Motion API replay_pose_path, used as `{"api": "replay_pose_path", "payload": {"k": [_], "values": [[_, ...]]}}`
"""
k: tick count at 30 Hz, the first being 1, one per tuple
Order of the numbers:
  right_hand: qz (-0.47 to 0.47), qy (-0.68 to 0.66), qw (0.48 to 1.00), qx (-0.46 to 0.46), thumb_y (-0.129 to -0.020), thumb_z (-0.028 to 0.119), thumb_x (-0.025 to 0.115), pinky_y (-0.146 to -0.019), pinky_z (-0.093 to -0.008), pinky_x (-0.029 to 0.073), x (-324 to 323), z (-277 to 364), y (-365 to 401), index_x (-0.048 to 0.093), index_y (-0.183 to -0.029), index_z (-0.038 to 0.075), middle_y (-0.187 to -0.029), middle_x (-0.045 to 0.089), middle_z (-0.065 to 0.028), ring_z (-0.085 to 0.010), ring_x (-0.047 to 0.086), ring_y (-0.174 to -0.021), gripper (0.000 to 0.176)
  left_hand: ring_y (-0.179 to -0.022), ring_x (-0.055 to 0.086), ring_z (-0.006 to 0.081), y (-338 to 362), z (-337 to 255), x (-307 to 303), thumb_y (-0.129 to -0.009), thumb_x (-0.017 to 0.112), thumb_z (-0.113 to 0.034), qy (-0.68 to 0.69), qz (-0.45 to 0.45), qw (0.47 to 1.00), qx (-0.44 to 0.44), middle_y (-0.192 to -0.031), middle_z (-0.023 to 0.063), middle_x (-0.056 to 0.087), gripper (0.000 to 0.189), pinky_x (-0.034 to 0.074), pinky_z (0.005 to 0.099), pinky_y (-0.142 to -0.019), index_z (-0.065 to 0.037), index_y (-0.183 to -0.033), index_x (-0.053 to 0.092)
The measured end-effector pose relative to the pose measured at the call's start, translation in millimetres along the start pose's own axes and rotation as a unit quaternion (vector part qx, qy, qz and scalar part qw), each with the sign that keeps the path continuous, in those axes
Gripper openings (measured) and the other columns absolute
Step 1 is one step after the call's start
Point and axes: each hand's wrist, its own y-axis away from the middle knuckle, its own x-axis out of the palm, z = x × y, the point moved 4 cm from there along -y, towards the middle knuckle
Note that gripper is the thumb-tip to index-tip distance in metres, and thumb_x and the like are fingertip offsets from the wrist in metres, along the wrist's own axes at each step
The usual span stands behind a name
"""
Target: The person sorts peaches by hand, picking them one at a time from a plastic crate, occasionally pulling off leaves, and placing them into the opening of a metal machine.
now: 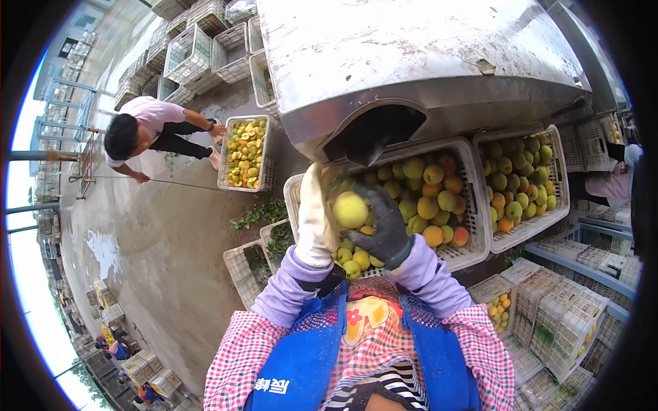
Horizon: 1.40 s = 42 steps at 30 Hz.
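A round yellow-green peach (351, 209) sits between my two gloved hands, above a white plastic crate (482, 205) of peaches. My right hand (385, 229), in a dark glove, curls its fingers and thumb around one side of it. On the other side is my left hand (317, 216), in a whitish glove, its fingers long and close together against the fruit. My left fingertips are partly hidden by the angle. The peaches (428, 195) in the crate are green, yellow and some reddish.
A metal machine housing (418, 55) with a dark opening (377, 130) overhangs the crate. Another peach-filled crate (567, 195) stands at right. At left, a person (147, 130) bends near a crate of cut fruit (245, 152). Stacked crates (558, 312) stand at lower right, leaves (260, 214) lie on the floor.
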Motion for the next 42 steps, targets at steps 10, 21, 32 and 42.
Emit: {"api": "replay_pose_path", "payload": {"k": [10, 21, 32, 42], "values": [[-0.109, 0.120, 0.983, -0.081, -0.072, 0.027, 0.086, -0.108, -0.0478, 0.046, -13.9, 3.7, -12.0, 0.057, -0.136, -0.001, -0.139, 0.053, -0.0240, -0.0402, 0.054, -0.128, 0.076, -0.122, 0.059, 0.0201, 10.0, 32.1, -2.1, -0.104, 0.060, -0.028, 0.164, 0.071, 0.983, -0.032, -0.132, 0.0118, 0.061, 0.050, 0.044, 0.0338, -0.108, 0.003, -0.141, 0.049], [-0.058, 0.027, 0.996, -0.063, -0.073, 0.028, 0.088, -0.105, -0.0457, 0.047, -20.4, -21.8, -60.6, 0.057, -0.135, -0.001, -0.132, 0.058, -0.0207, -0.0375, 0.058, -0.123, 0.075, -0.126, 0.055, 0.0234, -3.2, 34.5, -24.4, -0.103, 0.054, -0.052, 0.142, 0.027, 0.979, -0.147, -0.149, 0.0086, 0.048, 0.065, 0.047, 0.0397, -0.102, -0.010, -0.152, 0.044], [-0.085, 0.253, 0.948, -0.172, -0.073, 0.043, 0.086, -0.106, -0.0522, 0.044, -25.0, 6.5, -55.4, 0.059, -0.134, 0.004, -0.138, 0.057, -0.0194, -0.0406, 0.056, -0.123, 0.077, -0.115, 0.060, 0.0198, -25.2, 35.7, -13.1, -0.108, 0.047, -0.045, 0.139, 0.105, 0.979, -0.103, -0.132, 0.0110, 0.058, 0.054, 0.049, 0.0385, -0.100, -0.005, -0.145, 0.049], [-0.191, 0.297, 0.926, -0.134, -0.083, 0.023, 0.074, -0.098, -0.0518, 0.049, -24.0, -44.6, -100.1, 0.066, -0.119, 0.006, -0.118, 0.067, -0.0197, -0.0410, 0.064, -0.109, 0.040, -0.116, 0.063, 0.0220, -20.9, 128.1, -28.1, -0.101, 0.061, -0.039, -0.057, 0.029, 0.968, -0.241, -0.132, 0.0097, 0.064, 0.052, 0.052, 0.0340, -0.093, -0.004, -0.139, 0.055]]}}
